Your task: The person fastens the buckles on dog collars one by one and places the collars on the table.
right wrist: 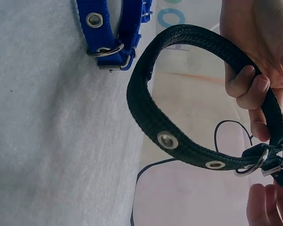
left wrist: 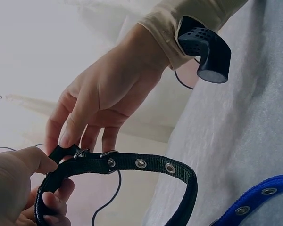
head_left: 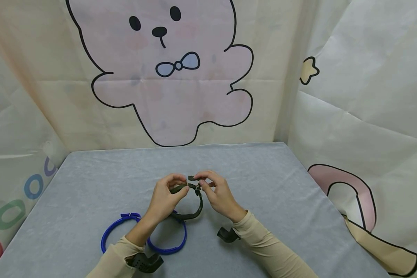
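Both hands hold a dark green dog collar (head_left: 193, 215) above the table, its band hanging in a loop. My left hand (head_left: 165, 197) pinches the band between thumb and fingers, left of the buckle. At the buckle, my right hand (head_left: 220, 195) pinches the strap's end piece with thumb and fingertips. Metal eyelets dot the collar band (left wrist: 127, 161) in the left wrist view. A buckle (right wrist: 275, 165) and a D-ring (right wrist: 258, 165) sit near the right fingertips in the right wrist view. The right fingers partly hide the strap end.
Blue collar loops lie on the grey-covered table (head_left: 264, 173), a left loop (head_left: 107, 235) and a right loop (head_left: 168, 251), partly covered by the left forearm. Cannot tell whether they join. Black wrist cameras (head_left: 228, 234) stick out from both sleeves. Printed cloth walls surround the table.
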Demonstrator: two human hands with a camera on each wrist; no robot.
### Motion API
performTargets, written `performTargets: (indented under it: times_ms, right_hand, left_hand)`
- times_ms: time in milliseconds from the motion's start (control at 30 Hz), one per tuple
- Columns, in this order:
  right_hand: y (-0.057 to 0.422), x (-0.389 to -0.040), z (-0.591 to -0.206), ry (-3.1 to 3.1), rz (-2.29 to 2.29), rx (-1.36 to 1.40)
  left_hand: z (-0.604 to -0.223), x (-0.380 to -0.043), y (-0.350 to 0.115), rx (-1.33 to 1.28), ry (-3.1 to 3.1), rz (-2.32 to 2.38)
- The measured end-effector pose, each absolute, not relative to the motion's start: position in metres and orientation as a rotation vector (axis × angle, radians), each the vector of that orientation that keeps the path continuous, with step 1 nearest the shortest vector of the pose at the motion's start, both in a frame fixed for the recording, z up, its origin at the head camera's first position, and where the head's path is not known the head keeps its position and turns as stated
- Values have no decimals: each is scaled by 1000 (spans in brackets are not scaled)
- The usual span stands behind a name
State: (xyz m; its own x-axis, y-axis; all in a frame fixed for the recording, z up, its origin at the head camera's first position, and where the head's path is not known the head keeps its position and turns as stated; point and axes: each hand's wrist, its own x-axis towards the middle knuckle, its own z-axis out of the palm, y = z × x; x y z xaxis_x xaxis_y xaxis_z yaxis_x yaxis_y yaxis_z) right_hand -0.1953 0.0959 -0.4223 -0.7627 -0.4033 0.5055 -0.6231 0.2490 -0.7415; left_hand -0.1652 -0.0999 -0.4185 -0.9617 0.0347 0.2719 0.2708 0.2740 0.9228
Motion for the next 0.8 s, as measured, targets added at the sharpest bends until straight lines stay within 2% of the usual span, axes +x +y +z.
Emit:
performTargets:
  times_ms: [800]
  right_hand:
    - [96, -195, -422, -2334, 1392, 996]
  left_hand:
    - [-418, -166, -99, -315, -2353, -1717]
